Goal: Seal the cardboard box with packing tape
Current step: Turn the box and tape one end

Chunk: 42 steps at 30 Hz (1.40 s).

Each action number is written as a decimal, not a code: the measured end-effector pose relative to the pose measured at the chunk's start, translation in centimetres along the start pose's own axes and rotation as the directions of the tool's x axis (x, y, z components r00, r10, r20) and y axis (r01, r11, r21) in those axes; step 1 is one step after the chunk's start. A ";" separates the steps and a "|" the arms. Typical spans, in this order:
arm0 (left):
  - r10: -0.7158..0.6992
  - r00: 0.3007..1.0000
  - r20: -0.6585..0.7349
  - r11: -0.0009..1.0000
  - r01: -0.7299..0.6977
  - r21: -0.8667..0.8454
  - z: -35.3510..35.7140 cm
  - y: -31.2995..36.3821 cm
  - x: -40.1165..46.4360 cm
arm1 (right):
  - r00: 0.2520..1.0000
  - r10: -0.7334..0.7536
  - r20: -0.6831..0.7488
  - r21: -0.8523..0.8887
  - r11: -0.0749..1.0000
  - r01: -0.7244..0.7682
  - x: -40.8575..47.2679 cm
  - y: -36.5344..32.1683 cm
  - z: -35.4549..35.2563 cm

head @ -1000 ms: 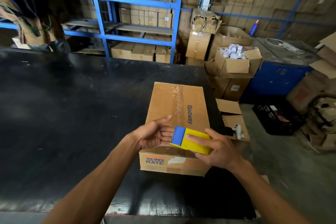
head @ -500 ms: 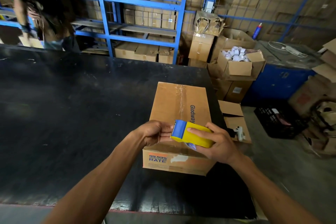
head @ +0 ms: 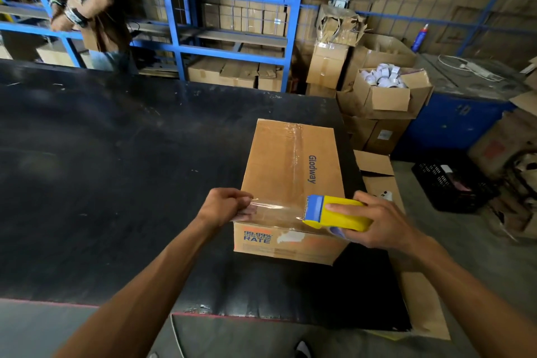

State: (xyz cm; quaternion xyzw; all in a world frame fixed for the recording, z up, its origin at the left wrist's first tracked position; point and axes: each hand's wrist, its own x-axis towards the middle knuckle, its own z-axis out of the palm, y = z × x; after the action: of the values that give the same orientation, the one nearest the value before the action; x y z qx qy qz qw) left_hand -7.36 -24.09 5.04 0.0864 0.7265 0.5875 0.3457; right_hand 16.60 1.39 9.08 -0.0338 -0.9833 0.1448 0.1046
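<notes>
A closed brown cardboard box point(head: 279, 166) printed "Glodway" lies on the black table point(head: 116, 183), with a strip of clear tape along its lengthwise seam. My right hand point(head: 380, 224) grips a yellow tape dispenser point(head: 337, 212) with a blue cutter end, held over the box's near right corner. My left hand point(head: 225, 206) pinches the free end of the clear tape point(head: 276, 211) at the box's near left corner. The tape is stretched between both hands across the near edge of the box top.
Open cardboard boxes stand right of the table, one point(head: 386, 90) full of white rolls. A black crate point(head: 453, 183) sits on the floor at right. Blue shelving point(head: 232, 9) with cartons runs behind the table. A person point(head: 87, 3) stands at the far left.
My hands have drawn apart: the left pulled the tape end to the box's left corner, the right moved the dispenser rightward. A length of tape now spans between them.
</notes>
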 end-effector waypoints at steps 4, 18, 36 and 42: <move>0.155 0.974 -0.166 0.984 -0.138 0.109 0.9 -2.9 -1.1 | 0.999 0.009 0.036 -0.045 0.999 -0.007 -0.1 -0.4 1.9; 0.270 0.904 -0.331 0.942 -0.177 0.284 1.4 -5.5 -2.4 | 0.995 0.016 0.093 -0.159 0.987 -0.001 -0.4 -1.5 4.1; 0.282 0.895 -0.345 0.915 -0.143 0.376 1.8 -6.5 -1.0 | 0.987 0.022 0.161 -0.281 0.959 0.025 0.4 -1.9 4.7; 0.288 0.886 -0.364 0.908 -0.132 0.398 1.5 -6.9 -0.4 | 0.980 0.040 0.196 -0.285 0.958 0.018 0.9 -2.0 5.1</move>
State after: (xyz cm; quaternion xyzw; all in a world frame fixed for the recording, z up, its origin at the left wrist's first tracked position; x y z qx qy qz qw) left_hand -4.23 -25.15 -1.24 0.1013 0.8646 0.4829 0.0948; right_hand 14.50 -1.86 5.04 -0.0394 -0.9992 0.0046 -0.0017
